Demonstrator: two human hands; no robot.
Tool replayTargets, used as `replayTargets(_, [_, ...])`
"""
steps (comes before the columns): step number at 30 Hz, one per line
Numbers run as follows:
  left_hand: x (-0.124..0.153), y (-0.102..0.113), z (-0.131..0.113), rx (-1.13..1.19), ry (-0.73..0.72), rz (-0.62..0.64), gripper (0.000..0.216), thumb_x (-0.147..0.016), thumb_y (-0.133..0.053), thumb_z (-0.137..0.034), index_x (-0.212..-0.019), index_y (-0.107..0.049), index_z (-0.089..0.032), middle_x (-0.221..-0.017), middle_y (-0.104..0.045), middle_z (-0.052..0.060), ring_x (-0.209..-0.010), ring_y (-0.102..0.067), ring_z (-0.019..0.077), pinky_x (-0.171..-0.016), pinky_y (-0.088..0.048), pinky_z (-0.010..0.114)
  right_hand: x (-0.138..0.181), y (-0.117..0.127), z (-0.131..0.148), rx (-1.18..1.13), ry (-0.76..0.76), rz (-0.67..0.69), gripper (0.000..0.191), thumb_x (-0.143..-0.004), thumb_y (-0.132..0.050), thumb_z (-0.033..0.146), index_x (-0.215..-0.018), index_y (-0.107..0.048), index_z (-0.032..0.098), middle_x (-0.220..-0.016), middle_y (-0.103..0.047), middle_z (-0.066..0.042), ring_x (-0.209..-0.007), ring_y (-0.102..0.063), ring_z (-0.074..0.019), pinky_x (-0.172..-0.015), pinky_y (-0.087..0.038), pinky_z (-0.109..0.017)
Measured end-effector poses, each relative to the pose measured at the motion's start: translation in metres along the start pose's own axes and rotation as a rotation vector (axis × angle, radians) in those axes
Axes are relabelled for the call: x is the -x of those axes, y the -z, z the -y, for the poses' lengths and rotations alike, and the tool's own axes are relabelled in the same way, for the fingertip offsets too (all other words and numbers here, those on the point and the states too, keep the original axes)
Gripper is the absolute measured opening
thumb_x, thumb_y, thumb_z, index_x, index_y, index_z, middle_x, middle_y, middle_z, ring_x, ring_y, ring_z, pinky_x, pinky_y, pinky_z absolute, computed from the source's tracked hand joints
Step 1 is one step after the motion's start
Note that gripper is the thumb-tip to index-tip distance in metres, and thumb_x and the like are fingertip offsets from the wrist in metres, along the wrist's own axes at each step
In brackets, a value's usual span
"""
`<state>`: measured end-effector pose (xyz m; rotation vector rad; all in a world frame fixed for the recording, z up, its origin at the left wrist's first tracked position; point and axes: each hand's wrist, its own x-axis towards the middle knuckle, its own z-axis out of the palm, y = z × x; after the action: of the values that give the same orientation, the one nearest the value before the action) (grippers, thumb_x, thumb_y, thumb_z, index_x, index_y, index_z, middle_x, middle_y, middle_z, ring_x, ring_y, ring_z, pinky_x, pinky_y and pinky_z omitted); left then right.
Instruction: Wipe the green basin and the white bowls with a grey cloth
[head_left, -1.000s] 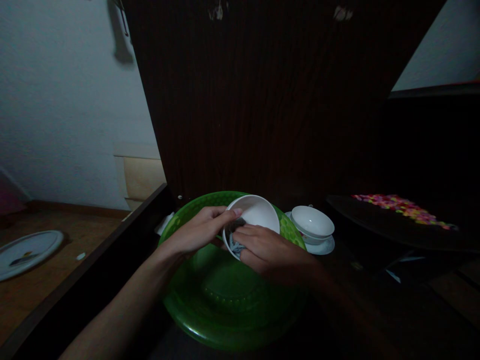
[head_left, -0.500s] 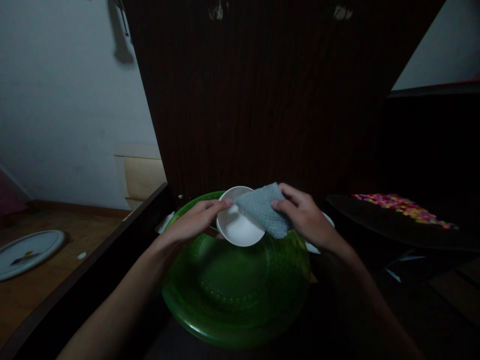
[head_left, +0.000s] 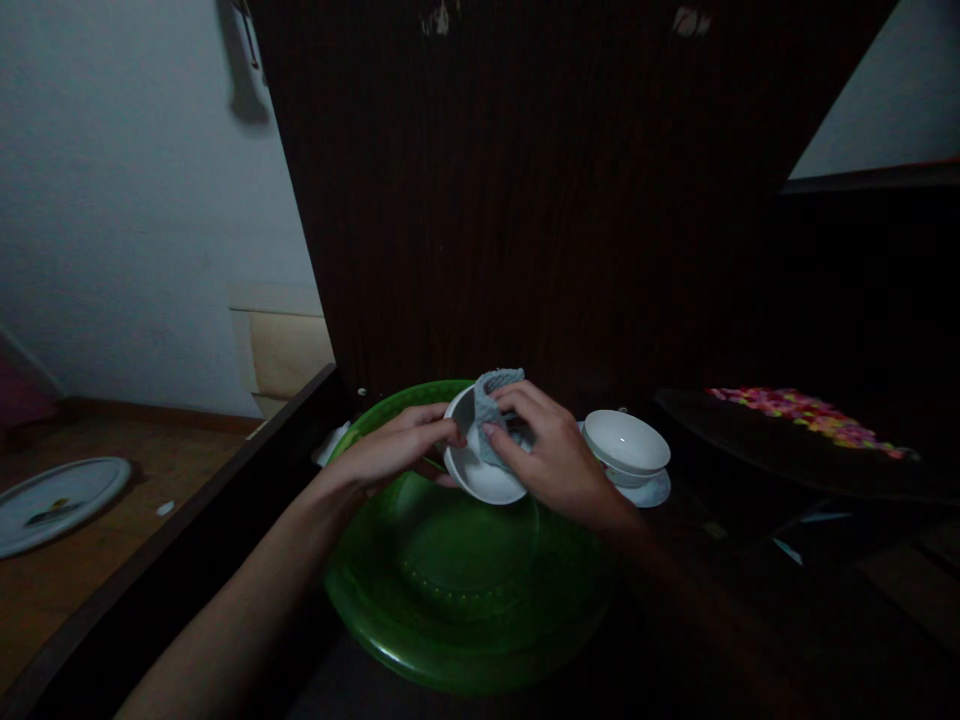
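My left hand (head_left: 397,455) grips the left rim of a small white bowl (head_left: 480,478), holding it tilted above a large green plastic basin (head_left: 457,570). My right hand (head_left: 551,455) is closed on a grey cloth (head_left: 491,400), which it presses into the bowl; the cloth's top edge sticks up over the rim. Most of the bowl's inside is hidden by the cloth and my fingers.
A second white bowl (head_left: 626,443) sits on a saucer (head_left: 649,493) to the right of the basin. Further right lies a dark tray with colourful bits (head_left: 795,410). A white plate (head_left: 56,500) lies on the wooden floor at left. Dark wooden furniture (head_left: 525,200) stands behind.
The right hand went from the bowl's underside, up and right with the cloth spread out, then back down into the bowl with the cloth bunched. The left hand stayed on the rim.
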<state>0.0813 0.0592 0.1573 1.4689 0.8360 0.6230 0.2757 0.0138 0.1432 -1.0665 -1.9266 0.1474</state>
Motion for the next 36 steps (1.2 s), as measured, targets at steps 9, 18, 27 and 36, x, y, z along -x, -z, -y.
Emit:
replayTargets(9, [0.0,-0.002,0.001,-0.131,-0.03,0.098,0.042,-0.068,-0.068,-0.025,-0.108,-0.07,-0.015,-0.096,-0.071,0.007,-0.089,-0.066,0.0237,-0.067,-0.059,0.032,0.005,-0.019,0.008,0.721,0.066,0.375,0.02,-0.092,-0.052,0.009,-0.105,-0.066,0.013,-0.113,-0.066,-0.015,-0.108,-0.059,-0.0282,-0.089,-0.05,-0.041])
replayTargets(18, [-0.002,-0.001,0.003,-0.103,0.026,-0.014,0.026,-0.073,-0.061,-0.028,-0.093,-0.07,-0.015,-0.085,-0.069,0.006,-0.079,-0.064,0.0203,-0.061,-0.056,0.028,0.008,-0.008,0.024,0.616,-0.125,0.571,0.021,-0.092,-0.048,0.015,-0.104,-0.066,0.012,-0.099,-0.072,-0.015,-0.09,-0.066,-0.0277,-0.077,-0.046,-0.037])
replayTargets(27, [0.001,0.002,-0.001,-0.003,0.015,-0.016,0.03,-0.07,-0.063,-0.027,-0.097,-0.071,-0.018,-0.088,-0.07,0.004,-0.081,-0.063,0.0192,-0.06,-0.054,0.026,0.007,-0.016,0.005,-0.253,-0.357,0.165,0.008,-0.094,-0.051,0.027,-0.092,-0.058,0.022,-0.085,-0.071,-0.002,-0.075,-0.066,-0.0184,-0.065,-0.049,-0.029])
replayTargets(36, [0.003,0.002,-0.004,0.102,0.01,-0.054,0.032,-0.068,-0.068,-0.026,-0.099,-0.07,-0.017,-0.1,-0.07,0.007,-0.082,-0.063,0.0181,-0.066,-0.059,0.029,0.003,0.014,0.009,-0.048,-0.333,-0.651,0.013,-0.087,-0.062,0.035,-0.091,-0.058,0.023,-0.08,-0.069,-0.003,-0.072,-0.067,-0.021,-0.065,-0.052,-0.033])
